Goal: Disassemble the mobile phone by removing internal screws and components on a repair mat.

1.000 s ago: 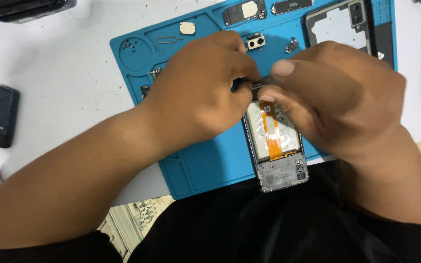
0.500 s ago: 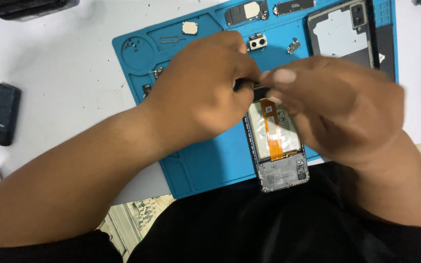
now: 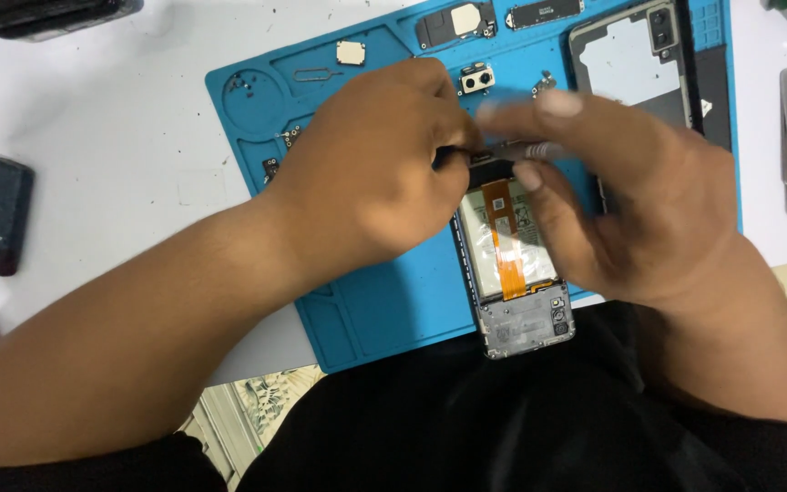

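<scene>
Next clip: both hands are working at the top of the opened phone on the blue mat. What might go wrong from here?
1. The orange flex cable lies exposed along the opened phone, just below the left hand and right hand; a slip might crease or tear it.
2. The phone's lower end overhangs the blue mat toward the lap, so it may tip.
3. The loose camera module sits close behind the hands and might get knocked.

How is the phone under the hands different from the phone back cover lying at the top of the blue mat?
The opened phone shows a pale battery and an orange ribbon cable; the back cover is an empty shell with a camera cutout. Both hands work at the phone's top end; the cover lies untouched. Both rest on the blue mat.
</scene>
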